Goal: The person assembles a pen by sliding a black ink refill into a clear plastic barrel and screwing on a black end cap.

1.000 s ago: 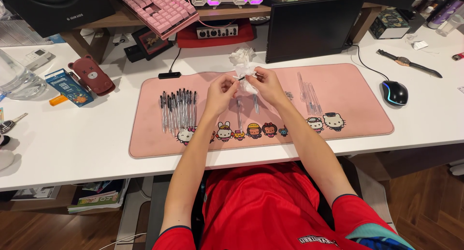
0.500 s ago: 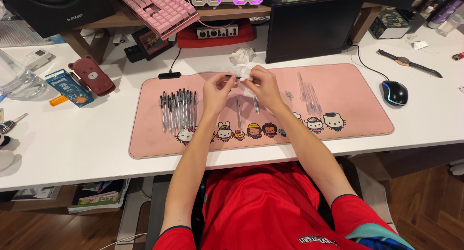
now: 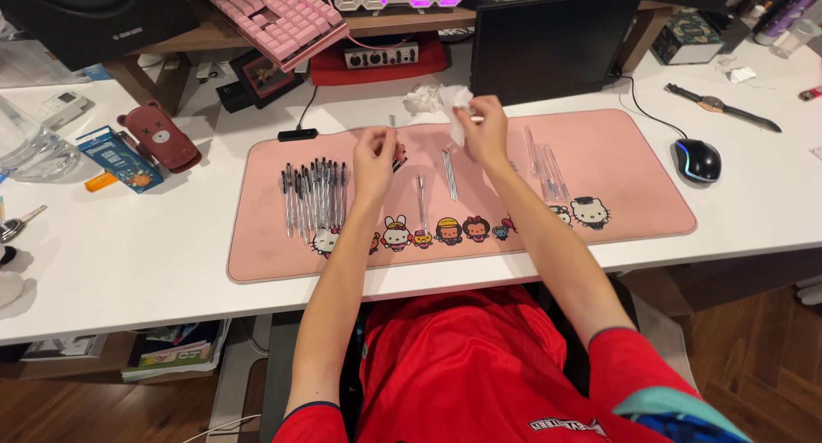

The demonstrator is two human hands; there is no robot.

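**Pen parts held apart over the pink mat**

Both hands were raised above the pink desk mat (image 3: 616,195), well apart. The left hand (image 3: 375,152) was curled, its fingertips pinched on a small dark piece near the mat's upper middle; what the piece was could not be told. The right hand (image 3: 486,128) was closed around a crumpled white tissue (image 3: 458,122), with a thin, pale, stick-like part seemingly gripped through it, probably so that the part could be wiped or kept clean of fingermarks; this was a judgement, as the part was too small to be made out clearly.

A second wad of tissue (image 3: 424,98) was left on the white desk (image 3: 128,246) just behind the mat, within easy reach. The pens seemed to have been sorted by state: a tight row of clear-barrelled pens (image 3: 313,195) with dark tips was laid side by side on the mat's left part, a few loose clear barrels (image 3: 449,173) were placed in the middle, and another small group of transparent tubes (image 3: 545,165) lay to the right. The barrels looked slim, glassy and nearly colourless against the pink.
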